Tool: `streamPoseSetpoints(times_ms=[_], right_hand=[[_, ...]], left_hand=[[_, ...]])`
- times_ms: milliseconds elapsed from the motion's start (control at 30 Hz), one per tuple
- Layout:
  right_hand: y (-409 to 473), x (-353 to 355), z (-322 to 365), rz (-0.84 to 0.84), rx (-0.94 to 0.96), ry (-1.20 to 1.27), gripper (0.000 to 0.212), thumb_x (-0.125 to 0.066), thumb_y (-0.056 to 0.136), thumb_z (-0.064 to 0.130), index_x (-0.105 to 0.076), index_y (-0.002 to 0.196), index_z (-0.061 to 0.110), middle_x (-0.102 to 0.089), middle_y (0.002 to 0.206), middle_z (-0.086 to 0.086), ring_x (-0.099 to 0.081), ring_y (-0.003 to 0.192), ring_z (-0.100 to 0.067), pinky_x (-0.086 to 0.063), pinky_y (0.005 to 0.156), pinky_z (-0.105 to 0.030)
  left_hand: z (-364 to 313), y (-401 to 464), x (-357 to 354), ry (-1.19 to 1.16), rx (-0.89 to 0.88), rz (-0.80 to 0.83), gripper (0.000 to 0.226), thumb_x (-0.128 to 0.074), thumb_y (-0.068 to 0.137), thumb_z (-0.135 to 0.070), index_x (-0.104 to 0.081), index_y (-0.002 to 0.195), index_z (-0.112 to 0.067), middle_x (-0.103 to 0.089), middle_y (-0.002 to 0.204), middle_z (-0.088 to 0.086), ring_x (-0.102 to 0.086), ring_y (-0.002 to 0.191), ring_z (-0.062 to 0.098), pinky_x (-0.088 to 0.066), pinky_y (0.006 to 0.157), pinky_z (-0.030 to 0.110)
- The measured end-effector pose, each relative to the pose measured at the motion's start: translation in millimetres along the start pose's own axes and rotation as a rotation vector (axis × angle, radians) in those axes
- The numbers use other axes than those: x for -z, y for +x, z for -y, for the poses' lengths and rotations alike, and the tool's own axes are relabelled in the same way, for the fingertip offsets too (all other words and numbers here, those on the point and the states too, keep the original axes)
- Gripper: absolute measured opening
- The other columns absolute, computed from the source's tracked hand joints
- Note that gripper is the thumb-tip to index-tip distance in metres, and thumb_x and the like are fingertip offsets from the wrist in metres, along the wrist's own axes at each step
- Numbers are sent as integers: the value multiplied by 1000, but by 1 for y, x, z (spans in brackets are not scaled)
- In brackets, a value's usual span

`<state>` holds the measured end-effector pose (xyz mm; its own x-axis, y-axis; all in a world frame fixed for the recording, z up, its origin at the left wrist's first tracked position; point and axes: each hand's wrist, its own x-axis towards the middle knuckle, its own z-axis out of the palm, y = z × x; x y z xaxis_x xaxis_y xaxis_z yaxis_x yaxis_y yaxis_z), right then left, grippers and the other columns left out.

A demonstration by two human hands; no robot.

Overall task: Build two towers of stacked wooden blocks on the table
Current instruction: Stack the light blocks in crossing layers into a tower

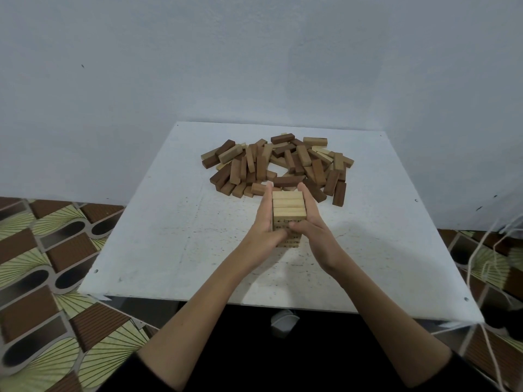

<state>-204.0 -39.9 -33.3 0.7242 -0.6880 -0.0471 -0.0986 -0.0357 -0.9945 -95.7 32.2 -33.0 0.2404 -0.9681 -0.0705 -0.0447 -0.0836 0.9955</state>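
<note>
A single tower (pixel 288 215) of pale wooden blocks stands near the middle of the white counter (pixel 158 250), several layers tall, its top layer showing three blocks laid side by side. The left hand (pixel 261 222) lies flat against the tower's left face and the right hand (pixel 314 222) flat against its right face, fingers straight and pointing away from the person, thumbs meeting across the near face. Neither hand curls round a block; both press with open palms. Just beyond the tower, a dark block (pixel 287 181) lies crosswise between the fingertips, at the near edge of a loose pile (pixel 278 165) of light and dark blocks that spreads toward the far side of the counter.

The step in hand looks like squaring the tower so its sides sit flush. To do it well, the palms should press evenly and together, so that neither side shoves the stack sideways, and the pressure should stay light enough that lower layers do not skid on the smooth counter. Releasing both hands at once, straight outward, would keep the top layer from being dragged askew. No second tower is visible, so much of the task appears to remain, with plenty of blocks in the pile to supply it.
</note>
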Motion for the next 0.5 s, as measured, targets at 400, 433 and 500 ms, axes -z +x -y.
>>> streamPoseSetpoints(times_ms=[400,433,500], right_hand=[[0,2,-3,-20,-11,-39,87,-39,73,25,-2,151,21,-17,154,1,-25,138,-13,-30,109,-29],[0,2,-3,-20,-12,-41,86,-39,74,25,-1,151,21,-17,154,1,-25,138,-13,-30,108,-29],[0,2,-3,-21,-14,-43,86,-39,74,25,-1,151,22,-17,153,2,-25,137,-13,-32,105,-25]], left_hand=[[-4,-2,-1,19,22,-6,90,-46,91,9,8,150,-31,-25,148,1,-40,123,8,-46,79,8],[-5,-2,-2,14,20,-8,89,-46,91,9,8,150,-31,-25,148,2,-40,122,8,-45,79,7],[-6,-2,-3,12,18,-14,87,-45,92,8,8,150,-29,-24,149,2,-39,122,9,-44,78,5]])
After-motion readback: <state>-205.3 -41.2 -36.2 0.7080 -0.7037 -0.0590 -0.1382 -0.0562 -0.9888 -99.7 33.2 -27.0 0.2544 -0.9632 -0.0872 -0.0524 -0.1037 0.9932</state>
